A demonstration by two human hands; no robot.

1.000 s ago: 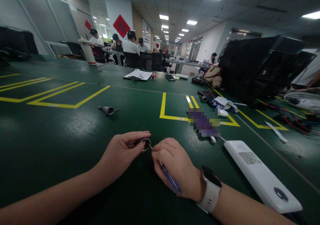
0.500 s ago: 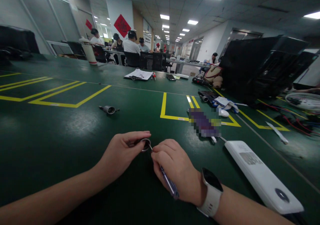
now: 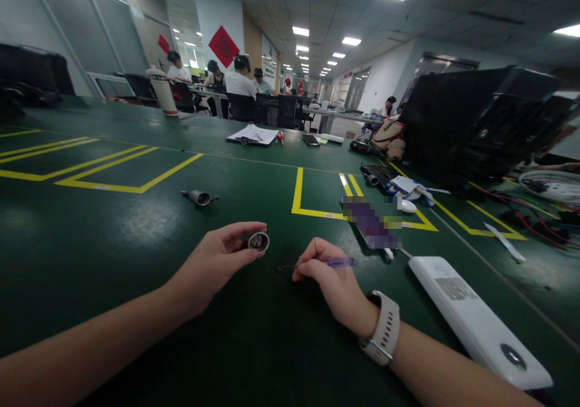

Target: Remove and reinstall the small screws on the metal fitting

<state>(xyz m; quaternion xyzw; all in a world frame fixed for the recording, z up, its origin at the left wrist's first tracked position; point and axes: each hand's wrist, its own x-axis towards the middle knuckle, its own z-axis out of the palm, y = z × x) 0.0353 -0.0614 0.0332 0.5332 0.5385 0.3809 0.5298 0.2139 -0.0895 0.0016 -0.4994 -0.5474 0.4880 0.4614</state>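
Observation:
My left hand (image 3: 222, 256) grips a round, hollow metal part (image 3: 258, 242) between thumb and fingers, its open end facing me and some inner detail showing. To the right, my right hand (image 3: 328, 274) pinches a thin screwdriver (image 3: 341, 262) with a see-through purple handle. Its shaft points left, apart from the metal part, and something tiny sits at the tip, too small to name. Farther off on the green table (image 3: 149, 256) lies a similar metal part (image 3: 199, 197) on its side, with thin ends sticking out.
At right lie a white power bank (image 3: 475, 316), a blurred-out phone (image 3: 369, 223), a white mouse (image 3: 406, 205) and a cloth (image 3: 410, 188). A black case (image 3: 480, 123) and wires (image 3: 534, 220) stand beyond. Papers (image 3: 254, 134) and a cup (image 3: 163, 95) are at the back; people sit farther away.
The screwdriver has come out of the metal part and swung from pointing away to pointing left, as my right hand turned and moved right. My left hand has lifted the part slightly.

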